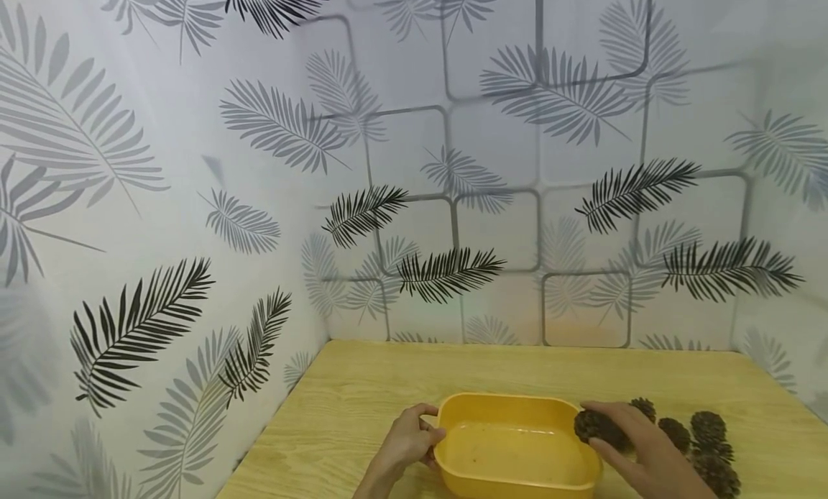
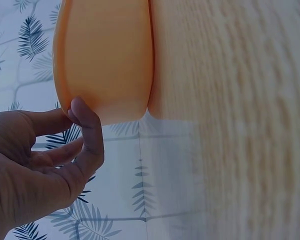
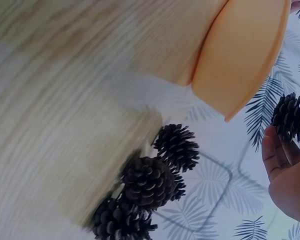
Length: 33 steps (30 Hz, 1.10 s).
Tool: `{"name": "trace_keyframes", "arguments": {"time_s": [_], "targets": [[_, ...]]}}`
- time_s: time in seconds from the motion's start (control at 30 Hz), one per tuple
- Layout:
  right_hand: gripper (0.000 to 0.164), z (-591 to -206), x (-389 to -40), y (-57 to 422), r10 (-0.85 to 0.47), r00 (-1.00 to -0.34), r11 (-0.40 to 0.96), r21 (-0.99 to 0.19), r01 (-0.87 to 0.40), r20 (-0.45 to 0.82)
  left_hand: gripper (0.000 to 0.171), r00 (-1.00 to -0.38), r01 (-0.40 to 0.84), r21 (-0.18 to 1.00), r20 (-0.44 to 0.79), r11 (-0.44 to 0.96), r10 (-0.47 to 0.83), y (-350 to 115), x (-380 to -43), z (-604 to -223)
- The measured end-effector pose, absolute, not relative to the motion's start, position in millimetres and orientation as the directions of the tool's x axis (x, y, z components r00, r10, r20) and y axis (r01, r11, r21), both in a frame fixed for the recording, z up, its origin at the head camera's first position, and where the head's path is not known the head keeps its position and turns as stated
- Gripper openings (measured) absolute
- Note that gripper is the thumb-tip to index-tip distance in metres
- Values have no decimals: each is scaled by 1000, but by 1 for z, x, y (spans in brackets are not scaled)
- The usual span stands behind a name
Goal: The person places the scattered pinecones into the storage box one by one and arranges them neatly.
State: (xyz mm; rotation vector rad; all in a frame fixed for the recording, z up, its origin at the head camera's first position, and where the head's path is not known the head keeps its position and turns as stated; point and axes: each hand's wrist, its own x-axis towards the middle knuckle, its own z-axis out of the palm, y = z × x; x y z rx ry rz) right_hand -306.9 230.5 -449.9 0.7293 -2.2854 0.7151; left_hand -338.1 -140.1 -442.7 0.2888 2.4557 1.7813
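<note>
A yellow plastic basin [image 1: 511,477] stands on the wooden table, with nothing inside it. My left hand [image 1: 409,438] pinches its left rim between thumb and fingers, as the left wrist view also shows on the basin wall [image 2: 107,55]. Over the basin's right rim, my right hand [image 1: 637,441] holds a dark brown pinecone [image 1: 598,427]. In the right wrist view that pinecone [image 3: 290,117] sits between the thumb and fingertips, raised off the table.
Several more pinecones [image 1: 708,428] lie on the table to the right of the basin, close together. The wooden table [image 1: 362,384] meets a wall covering [image 1: 414,154] with a feather pattern at the back and left.
</note>
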Motion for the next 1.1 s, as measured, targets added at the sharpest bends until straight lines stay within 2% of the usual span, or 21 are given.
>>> {"name": "trace_keyframes", "arguments": {"time_s": [0.23, 0.5, 0.6, 0.83, 1.1], "targets": [[48, -443, -302, 219, -296, -676, 679, -349, -646, 675, 45, -977, 103, 950, 41, 296, 209, -140, -338, -442], [43, -432, -297, 208, -258, -805, 623, -544, -561, 534, 44, -977, 96, 949, 33, 300, 209, -141, -338, -442], [44, -429, -296, 204, -246, -835, 601, -599, -530, 492, 45, -979, 93, 947, 31, 306, 203, -140, -338, -442], [42, -427, -300, 196, -219, -846, 571, -638, -516, 487, 43, -977, 112, 945, 49, 308, 206, -139, -338, -440], [38, -425, -305, 186, -210, -891, 560, -698, -446, 402, 43, -979, 103, 946, 41, 309, 199, -141, -338, -442]]}}
